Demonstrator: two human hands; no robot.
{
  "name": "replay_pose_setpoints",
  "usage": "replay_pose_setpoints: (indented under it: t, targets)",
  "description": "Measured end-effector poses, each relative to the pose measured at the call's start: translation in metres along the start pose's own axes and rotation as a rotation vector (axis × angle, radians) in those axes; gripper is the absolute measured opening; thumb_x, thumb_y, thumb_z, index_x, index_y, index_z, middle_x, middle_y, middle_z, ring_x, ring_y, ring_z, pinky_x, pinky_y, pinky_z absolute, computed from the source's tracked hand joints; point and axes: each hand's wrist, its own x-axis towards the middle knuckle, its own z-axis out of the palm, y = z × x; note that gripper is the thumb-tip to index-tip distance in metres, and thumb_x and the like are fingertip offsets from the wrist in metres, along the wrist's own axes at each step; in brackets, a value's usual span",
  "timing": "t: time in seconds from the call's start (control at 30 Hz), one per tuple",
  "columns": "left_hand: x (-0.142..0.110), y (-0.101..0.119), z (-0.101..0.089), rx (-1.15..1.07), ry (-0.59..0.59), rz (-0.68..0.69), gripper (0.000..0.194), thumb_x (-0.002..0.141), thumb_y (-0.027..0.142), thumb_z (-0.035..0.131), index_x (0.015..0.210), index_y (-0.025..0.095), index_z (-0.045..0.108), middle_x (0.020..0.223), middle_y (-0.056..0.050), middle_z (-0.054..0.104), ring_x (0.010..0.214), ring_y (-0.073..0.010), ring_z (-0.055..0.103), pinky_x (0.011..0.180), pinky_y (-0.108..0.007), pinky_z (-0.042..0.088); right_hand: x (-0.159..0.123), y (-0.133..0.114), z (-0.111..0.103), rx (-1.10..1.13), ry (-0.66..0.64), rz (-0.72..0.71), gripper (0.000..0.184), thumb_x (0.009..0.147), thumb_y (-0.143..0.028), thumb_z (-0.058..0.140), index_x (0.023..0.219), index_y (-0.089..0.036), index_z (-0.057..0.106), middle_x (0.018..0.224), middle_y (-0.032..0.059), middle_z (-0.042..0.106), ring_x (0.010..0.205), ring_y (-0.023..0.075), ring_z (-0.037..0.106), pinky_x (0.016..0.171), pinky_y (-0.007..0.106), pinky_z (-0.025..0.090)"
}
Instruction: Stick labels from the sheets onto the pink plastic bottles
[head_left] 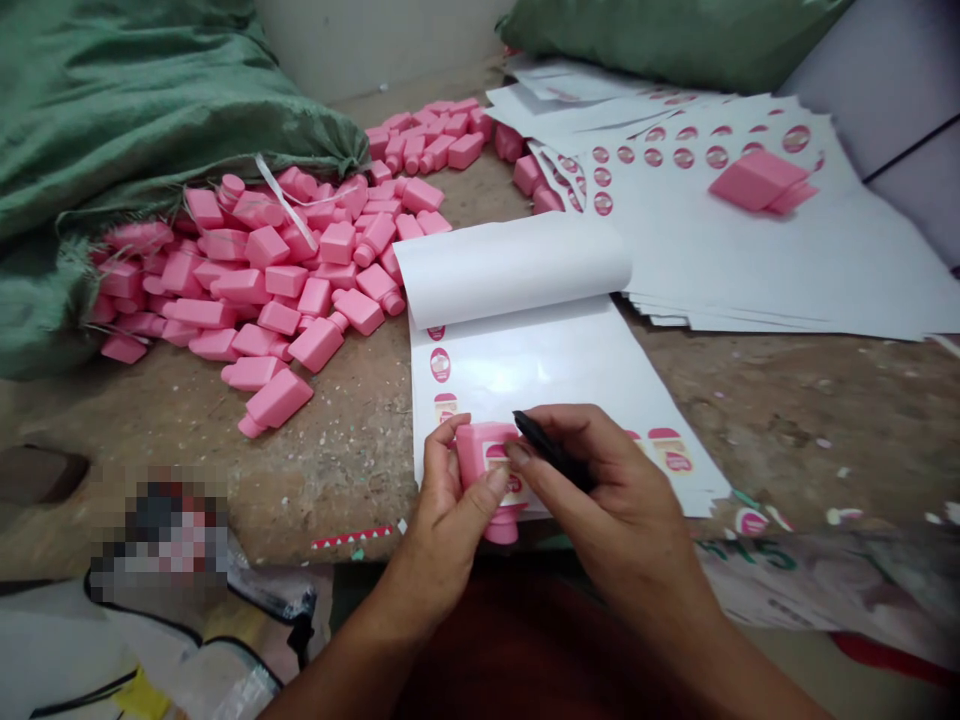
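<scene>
My left hand grips a small pink plastic bottle, its neck pointing down toward me. On the bottle's face sits a printed label, pressed by my left thumb. My right hand holds a thin black tool, perhaps a knife or pen, while its thumb touches the label's edge. Beneath both hands lies a sheet of stickers, its far end curled back into a white roll. Stickers run down the sheet's left side and along its near edge, partly covered by my hands.
A heap of pink bottles spills from a green sack at left. Right of it, a stack of sticker sheets carries some pink bottles. Another green sack lies behind. Plastic bags hang below the worn table's front edge.
</scene>
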Motion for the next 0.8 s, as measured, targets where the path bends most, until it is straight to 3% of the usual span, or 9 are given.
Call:
replay_pose_setpoints:
  t: [0.1, 0.23, 0.3, 0.4, 0.53, 0.63, 0.8]
  targets:
    - [0.001, 0.000, -0.001, -0.035, -0.036, -0.003, 0.054, 0.089, 0.032, 0.063, 0.136, 0.029, 0.034, 0.132, -0.008, 0.057, 0.122, -0.0226, 0.053, 0.107, -0.041, 0.037, -0.003, 0.002, -0.002, -0.156, -0.003, -0.073, 0.008, 0.088, -0.025, 0.058, 0.095, -0.024, 0.061, 0.082, -0.0006, 0.067, 0.072, 0.0173, 0.062, 0.063, 0.028, 0.047]
    - [0.000, 0.001, -0.001, -0.091, -0.036, 0.006, 0.054, 0.087, 0.026, 0.065, 0.132, 0.028, 0.036, 0.122, -0.006, 0.062, 0.111, -0.0195, 0.058, 0.102, -0.038, 0.041, -0.001, 0.004, -0.010, -0.536, 0.052, -0.401, 0.013, 0.089, -0.019, 0.055, 0.098, -0.023, 0.063, 0.085, 0.0017, 0.071, 0.064, 0.0181, 0.057, 0.061, 0.031, 0.040]
    - [-0.002, 0.002, 0.000, -0.101, -0.021, -0.015, 0.054, 0.086, 0.025, 0.066, 0.131, 0.028, 0.036, 0.117, -0.005, 0.063, 0.105, -0.0178, 0.060, 0.097, -0.036, 0.044, 0.002, 0.005, -0.017, -0.603, 0.089, -0.467, 0.011, 0.090, -0.020, 0.055, 0.096, -0.023, 0.063, 0.087, 0.0024, 0.071, 0.065, 0.0181, 0.056, 0.062, 0.032, 0.038]
    - [-0.004, 0.005, 0.000, -0.125, -0.006, -0.076, 0.057, 0.083, 0.025, 0.068, 0.130, 0.026, 0.036, 0.107, -0.005, 0.063, 0.094, -0.0171, 0.061, 0.084, -0.035, 0.050, 0.007, 0.005, -0.023, -0.411, 0.102, -0.272, 0.003, 0.088, -0.026, 0.060, 0.087, -0.024, 0.061, 0.077, -0.0002, 0.065, 0.063, 0.0170, 0.055, 0.058, 0.029, 0.039]
    - [-0.004, 0.005, 0.000, -0.117, 0.004, -0.095, 0.062, 0.077, 0.023, 0.073, 0.128, 0.024, 0.037, 0.099, -0.004, 0.064, 0.082, -0.0131, 0.059, 0.076, -0.029, 0.049, 0.005, 0.001, -0.017, 0.028, -0.116, 0.025, 0.016, 0.080, -0.030, 0.069, 0.075, -0.024, 0.054, 0.063, -0.0053, 0.054, 0.056, 0.0136, 0.052, 0.051, 0.023, 0.042]
    - [-0.003, 0.006, 0.000, -0.084, 0.007, -0.081, 0.062, 0.076, 0.021, 0.074, 0.127, 0.025, 0.038, 0.100, -0.003, 0.064, 0.082, -0.0118, 0.058, 0.076, -0.025, 0.047, 0.003, -0.002, -0.010, 0.120, -0.177, 0.097, 0.015, 0.075, -0.028, 0.072, 0.082, -0.024, 0.059, 0.064, -0.0060, 0.056, 0.056, 0.0130, 0.054, 0.050, 0.022, 0.043]
    - [-0.002, 0.010, -0.001, 0.028, 0.044, -0.049, 0.067, 0.073, 0.022, 0.074, 0.129, 0.026, 0.036, 0.097, -0.002, 0.063, 0.075, -0.0106, 0.056, 0.065, -0.022, 0.046, 0.007, 0.000, -0.014, 0.089, -0.173, 0.066, 0.008, 0.078, -0.030, 0.069, 0.079, -0.023, 0.065, 0.070, -0.0030, 0.062, 0.064, 0.0147, 0.058, 0.057, 0.024, 0.046]
